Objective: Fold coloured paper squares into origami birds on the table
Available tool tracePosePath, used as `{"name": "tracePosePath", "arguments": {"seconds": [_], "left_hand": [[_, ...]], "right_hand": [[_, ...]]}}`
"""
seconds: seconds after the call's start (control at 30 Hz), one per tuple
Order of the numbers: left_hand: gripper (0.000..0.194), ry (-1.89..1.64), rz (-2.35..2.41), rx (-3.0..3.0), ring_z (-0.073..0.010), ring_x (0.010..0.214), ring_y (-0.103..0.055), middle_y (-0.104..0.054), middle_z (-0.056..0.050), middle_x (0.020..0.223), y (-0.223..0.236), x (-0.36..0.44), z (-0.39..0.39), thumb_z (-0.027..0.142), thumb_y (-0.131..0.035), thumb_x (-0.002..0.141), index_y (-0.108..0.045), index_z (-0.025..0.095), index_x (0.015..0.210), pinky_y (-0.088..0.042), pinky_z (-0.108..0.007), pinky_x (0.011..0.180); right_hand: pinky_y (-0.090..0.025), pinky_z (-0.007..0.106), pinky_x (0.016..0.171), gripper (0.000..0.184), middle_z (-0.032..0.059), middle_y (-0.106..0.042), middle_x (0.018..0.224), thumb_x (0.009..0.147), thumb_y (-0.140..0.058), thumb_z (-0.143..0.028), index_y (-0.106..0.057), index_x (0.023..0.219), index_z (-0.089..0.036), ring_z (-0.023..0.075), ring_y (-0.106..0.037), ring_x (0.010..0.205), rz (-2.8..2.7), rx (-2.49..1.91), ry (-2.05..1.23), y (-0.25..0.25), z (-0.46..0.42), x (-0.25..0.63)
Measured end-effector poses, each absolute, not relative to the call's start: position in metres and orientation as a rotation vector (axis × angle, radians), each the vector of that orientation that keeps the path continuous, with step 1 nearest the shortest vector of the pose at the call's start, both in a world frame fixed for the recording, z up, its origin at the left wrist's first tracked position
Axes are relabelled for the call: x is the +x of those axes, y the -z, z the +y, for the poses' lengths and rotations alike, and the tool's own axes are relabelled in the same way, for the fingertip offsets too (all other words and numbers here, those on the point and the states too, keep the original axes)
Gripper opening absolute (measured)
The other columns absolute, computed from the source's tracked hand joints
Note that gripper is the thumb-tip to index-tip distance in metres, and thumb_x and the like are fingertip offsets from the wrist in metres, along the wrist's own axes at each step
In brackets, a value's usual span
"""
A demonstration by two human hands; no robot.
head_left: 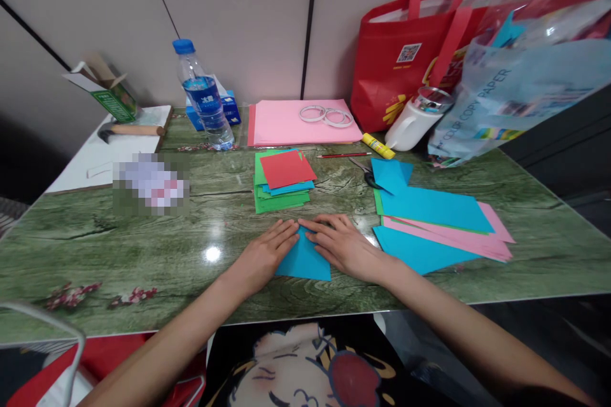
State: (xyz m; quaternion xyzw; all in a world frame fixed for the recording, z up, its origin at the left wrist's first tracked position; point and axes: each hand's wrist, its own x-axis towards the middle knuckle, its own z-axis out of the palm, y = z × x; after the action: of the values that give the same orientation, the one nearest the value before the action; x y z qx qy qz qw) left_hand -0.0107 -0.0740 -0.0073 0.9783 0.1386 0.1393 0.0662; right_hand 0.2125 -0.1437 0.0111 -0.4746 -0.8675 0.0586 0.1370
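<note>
A blue sheet of paper point(305, 262) lies on the table near its front edge, between my two hands. My left hand point(265, 251) rests flat on the paper's left side, fingers stretched out. From the right, my right hand point(346, 245) lies over the upper right part of the sheet, its fingers extended and the fingertips close to the left hand's. The sheet's upper edges are partly hidden under the fingers. Just beyond the hands is a stack of square papers, green ones point(281, 202) with a red square point(287, 169) on top.
Blue offcuts point(436, 208), pink strips point(496, 219) and scissors point(368, 175) lie at right. Behind are a pencil point(346, 154), glue stick point(379, 145), white mug point(413, 124), tape rolls point(312, 114) on pink paper point(277, 121), bottle point(205, 102), hammer point(136, 130) and red bag point(382, 70).
</note>
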Motion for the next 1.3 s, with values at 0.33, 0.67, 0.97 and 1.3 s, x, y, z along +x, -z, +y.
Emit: {"name": "tracePosePath", "arguments": {"seconds": [0.33,0.67,0.97,1.3], "left_hand": [[0.035,-0.376,0.464,2.978,-0.0212,0.131,-0.032,-0.045,-0.016,0.135,0.0076,-0.0086,-0.0755,0.01,-0.036,0.089,-0.049,0.009,0.121,-0.035,-0.041,0.106],[0.036,-0.35,0.445,2.962,-0.0209,0.131,-0.031,-0.043,-0.017,0.136,0.0064,-0.009,-0.0743,0.011,-0.034,0.09,-0.047,0.008,0.123,-0.034,-0.042,0.107],[0.036,-0.31,0.479,2.958,-0.0204,0.132,-0.03,-0.043,-0.015,0.137,0.0067,-0.009,-0.075,0.01,-0.036,0.089,-0.046,0.009,0.124,-0.033,-0.04,0.108],[0.034,-0.277,0.444,3.042,-0.0231,0.132,-0.03,-0.043,-0.017,0.136,0.0028,-0.0063,-0.0749,0.01,-0.036,0.089,-0.049,0.007,0.12,-0.033,-0.042,0.107]], "right_hand": [[-0.038,0.045,0.089,0.024,0.0045,-0.04,0.14,0.092,-0.04,-0.023,-0.056,0.11,-0.018,0.0255,-0.04,0.117,-2.517,-1.375,-0.176,-0.0104,-0.1437,0.2122],[-0.037,0.044,0.09,0.025,0.0054,-0.041,0.14,0.092,-0.04,-0.024,-0.056,0.111,-0.018,0.0257,-0.039,0.118,-2.507,-1.37,-0.173,-0.0101,-0.1436,0.2124],[-0.038,0.046,0.088,0.025,0.0065,-0.04,0.141,0.092,-0.039,-0.023,-0.055,0.112,-0.018,0.0265,-0.04,0.118,-2.52,-1.366,-0.183,-0.0097,-0.1433,0.213],[-0.038,0.047,0.091,0.024,0.0128,-0.04,0.139,0.092,-0.041,-0.025,-0.056,0.109,-0.017,0.0266,-0.038,0.122,-2.476,-1.383,-0.18,-0.0077,-0.1436,0.2137]]}}
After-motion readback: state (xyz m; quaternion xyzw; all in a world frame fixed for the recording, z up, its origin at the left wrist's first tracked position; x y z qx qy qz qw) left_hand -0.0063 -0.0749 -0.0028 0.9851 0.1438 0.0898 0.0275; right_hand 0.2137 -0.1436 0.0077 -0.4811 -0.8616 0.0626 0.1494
